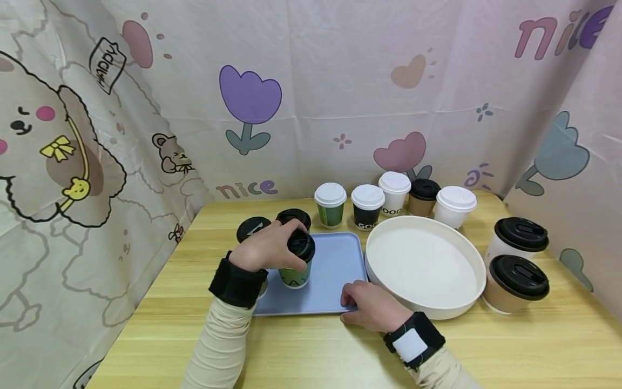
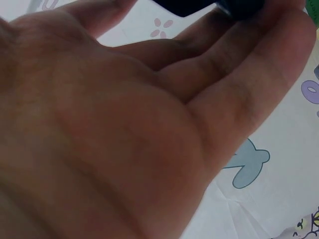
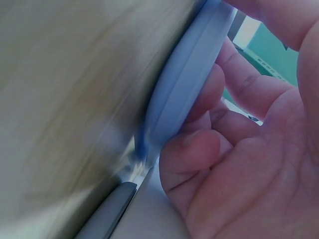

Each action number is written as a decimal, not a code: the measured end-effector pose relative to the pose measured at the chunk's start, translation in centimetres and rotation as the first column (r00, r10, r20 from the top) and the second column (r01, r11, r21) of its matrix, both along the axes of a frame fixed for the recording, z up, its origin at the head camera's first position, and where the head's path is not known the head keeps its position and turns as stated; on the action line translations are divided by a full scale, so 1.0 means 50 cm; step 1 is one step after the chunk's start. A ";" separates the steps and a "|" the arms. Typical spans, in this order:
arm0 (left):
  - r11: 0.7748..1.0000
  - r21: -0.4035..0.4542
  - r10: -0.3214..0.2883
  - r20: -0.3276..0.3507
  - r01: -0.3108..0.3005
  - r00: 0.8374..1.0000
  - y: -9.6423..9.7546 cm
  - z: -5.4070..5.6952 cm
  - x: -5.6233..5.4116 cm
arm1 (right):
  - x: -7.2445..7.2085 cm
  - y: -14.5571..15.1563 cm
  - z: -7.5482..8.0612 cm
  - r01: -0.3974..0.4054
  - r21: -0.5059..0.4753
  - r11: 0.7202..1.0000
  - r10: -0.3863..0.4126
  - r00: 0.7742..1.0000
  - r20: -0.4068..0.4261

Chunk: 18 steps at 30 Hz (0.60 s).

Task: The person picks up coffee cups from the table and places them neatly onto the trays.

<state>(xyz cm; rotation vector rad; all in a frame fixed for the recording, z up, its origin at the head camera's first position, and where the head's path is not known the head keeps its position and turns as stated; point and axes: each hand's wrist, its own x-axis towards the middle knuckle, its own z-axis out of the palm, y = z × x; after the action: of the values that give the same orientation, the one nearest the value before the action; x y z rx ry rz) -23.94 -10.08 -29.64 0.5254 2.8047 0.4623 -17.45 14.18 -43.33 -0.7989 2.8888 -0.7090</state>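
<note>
My left hand (image 1: 269, 248) grips a green paper cup (image 1: 295, 276) by its black lid, with the thumb on the near side and the fingers over the far side. In the left wrist view, part of a dark lid (image 2: 187, 5) shows at the fingertips. The cup is upright over the left part of a blue tray (image 1: 335, 270); whether its base touches the tray I cannot tell. Two more black-lidded cups, one lid (image 1: 252, 227) left and another lid (image 1: 293, 216) behind, are partly hidden by this hand. My right hand (image 1: 371, 308) holds the tray's front right corner, fingers curled at its rim (image 3: 184, 89).
A round white tray (image 1: 427, 265) stands right of the blue one. Behind them is a row of lidded cups: green (image 1: 331, 213), black (image 1: 366, 213), white (image 1: 393, 197), brown (image 1: 423, 205), white (image 1: 453, 210). Two black-lidded cups, white (image 1: 495, 248) and brown (image 1: 505, 292), stand far right.
</note>
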 end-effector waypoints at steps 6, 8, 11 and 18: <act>1.000 0.009 0.001 0.001 -0.001 1.000 -0.001 -0.002 -0.001 | 0.000 0.000 0.001 0.004 0.002 1.000 -0.004 1.000 0.006; 1.000 0.013 0.003 0.002 -0.003 1.000 -0.001 -0.003 -0.002 | 0.000 0.000 0.001 0.006 0.004 1.000 -0.006 1.000 0.009; 1.000 0.017 0.005 0.003 -0.005 1.000 -0.001 -0.004 -0.002 | 0.000 0.000 0.001 0.007 0.005 1.000 -0.007 1.000 0.011; 1.000 0.015 0.006 0.011 -0.006 1.000 0.000 -0.005 -0.002 | -0.002 0.001 0.000 -0.004 -0.005 1.000 0.004 1.000 0.011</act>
<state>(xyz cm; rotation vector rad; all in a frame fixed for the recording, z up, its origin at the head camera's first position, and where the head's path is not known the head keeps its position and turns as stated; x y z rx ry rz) -24.06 -10.07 -29.87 0.5165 2.7953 0.4863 -17.53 14.24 -43.32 -0.7983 2.8759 -0.7182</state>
